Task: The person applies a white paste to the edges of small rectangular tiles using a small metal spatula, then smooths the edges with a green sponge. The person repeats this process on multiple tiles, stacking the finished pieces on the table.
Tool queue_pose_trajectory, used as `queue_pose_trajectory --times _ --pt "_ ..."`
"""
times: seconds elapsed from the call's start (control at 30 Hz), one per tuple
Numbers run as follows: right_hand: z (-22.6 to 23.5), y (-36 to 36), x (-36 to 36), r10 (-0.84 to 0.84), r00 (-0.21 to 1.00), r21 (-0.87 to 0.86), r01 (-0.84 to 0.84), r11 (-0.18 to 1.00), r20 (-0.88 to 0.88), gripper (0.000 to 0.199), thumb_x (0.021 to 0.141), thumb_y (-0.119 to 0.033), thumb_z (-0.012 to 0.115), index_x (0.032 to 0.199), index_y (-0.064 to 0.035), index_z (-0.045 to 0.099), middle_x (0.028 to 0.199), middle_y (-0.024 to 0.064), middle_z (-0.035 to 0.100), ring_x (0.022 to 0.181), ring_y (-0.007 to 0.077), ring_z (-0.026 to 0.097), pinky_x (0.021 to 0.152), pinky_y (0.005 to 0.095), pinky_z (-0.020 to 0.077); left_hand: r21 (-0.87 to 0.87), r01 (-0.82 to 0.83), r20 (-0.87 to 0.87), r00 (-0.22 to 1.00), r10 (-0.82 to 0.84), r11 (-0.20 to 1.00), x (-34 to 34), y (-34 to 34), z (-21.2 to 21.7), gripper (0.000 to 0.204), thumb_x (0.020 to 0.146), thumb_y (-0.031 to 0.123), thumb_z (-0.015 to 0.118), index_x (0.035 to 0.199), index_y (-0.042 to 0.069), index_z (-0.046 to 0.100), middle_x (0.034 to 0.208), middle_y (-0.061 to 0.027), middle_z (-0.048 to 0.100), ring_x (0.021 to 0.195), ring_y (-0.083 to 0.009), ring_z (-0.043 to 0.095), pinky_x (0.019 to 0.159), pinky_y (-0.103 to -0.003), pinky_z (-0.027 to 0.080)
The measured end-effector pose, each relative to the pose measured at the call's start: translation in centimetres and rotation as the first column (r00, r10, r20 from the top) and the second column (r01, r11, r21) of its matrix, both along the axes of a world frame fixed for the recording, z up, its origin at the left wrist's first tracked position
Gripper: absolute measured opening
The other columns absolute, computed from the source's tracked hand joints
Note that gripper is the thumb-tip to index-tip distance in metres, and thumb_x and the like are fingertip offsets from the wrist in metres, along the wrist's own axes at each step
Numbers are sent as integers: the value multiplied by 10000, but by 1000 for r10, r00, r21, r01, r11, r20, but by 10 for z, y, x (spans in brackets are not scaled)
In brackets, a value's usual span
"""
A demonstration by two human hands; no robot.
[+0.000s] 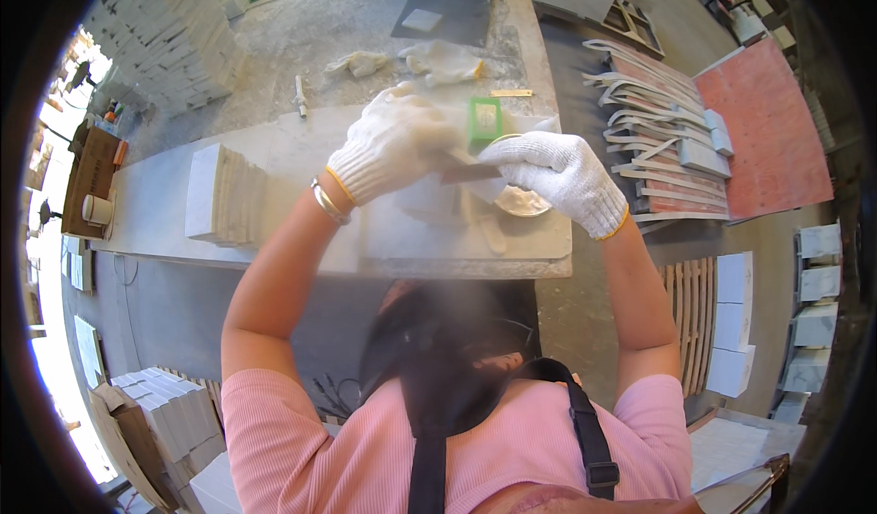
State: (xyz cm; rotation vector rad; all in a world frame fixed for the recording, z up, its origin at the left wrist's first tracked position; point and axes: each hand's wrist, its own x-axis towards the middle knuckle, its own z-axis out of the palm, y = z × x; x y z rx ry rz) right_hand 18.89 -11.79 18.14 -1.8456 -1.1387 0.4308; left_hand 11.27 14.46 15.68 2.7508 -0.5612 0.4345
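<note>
My left hand (pixel 397 139), in a white knit glove, is raised over the table with its fingers smeared by motion. My right hand (pixel 548 169), gloved the same way, is closed in a pinch on a flat, dark blade-like piece (pixel 471 174) that extends toward the left hand. Whether the left fingers also grip it is blurred. Under the right hand is a round tin of white paste (pixel 525 202), partly covered by it. Just beyond stands a green box (pixel 484 124). A pale flat stick (pixel 494 233) lies near the table's front edge.
Stacked white tiles (pixel 219 194) stand on the table (pixel 320 249) at left, with a taller tile stack (pixel 160 39) behind. Spare gloves (pixel 442 62) and a dark sheet (pixel 444 13) lie farther back. On the right are a red board (pixel 772 130) with pale straps (pixel 644 121) and a pallet (pixel 687 322).
</note>
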Motion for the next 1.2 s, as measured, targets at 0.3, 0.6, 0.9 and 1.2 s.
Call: queue_pose_trajectory --times 0.3,0.6,0.9,1.2 --pt "-5 -6 -28 -195 979 110 201 973 -64 298 906 1 705 1187 -60 780 1090 114 754 989 240 707 897 343 553 -68 -14 -13 1000 13 998 -3 -1 -1 154 760 227 806 905 180 783 898 -25 731 913 -295 686 850 -429 499" --pt "-29 7 -60 -441 883 190 411 891 158 310 1004 3 645 1297 -31 738 1089 41 749 822 61 649 678 226 562 -77 -36 -49 998 32 996 -3 -2 3 195 734 279 828 885 165 782 852 -29 727 891 -298 693 796 -430 496" --pt "-24 -2 -66 -512 859 186 506 842 -17 305 1004 2 653 1293 -42 741 1030 44 741 798 65 659 664 235 563 -89 -48 -33 998 45 995 -4 -3 0 153 767 252 806 907 191 796 856 -22 729 896 -291 697 823 -442 498" --pt "-28 18 -71 -522 770 278 444 852 368 276 954 16 682 1225 -15 721 1110 102 745 831 139 662 726 294 542 -26 -75 -62 995 73 997 -4 -5 2 144 786 221 783 927 199 804 928 -27 750 940 -287 690 860 -430 504"
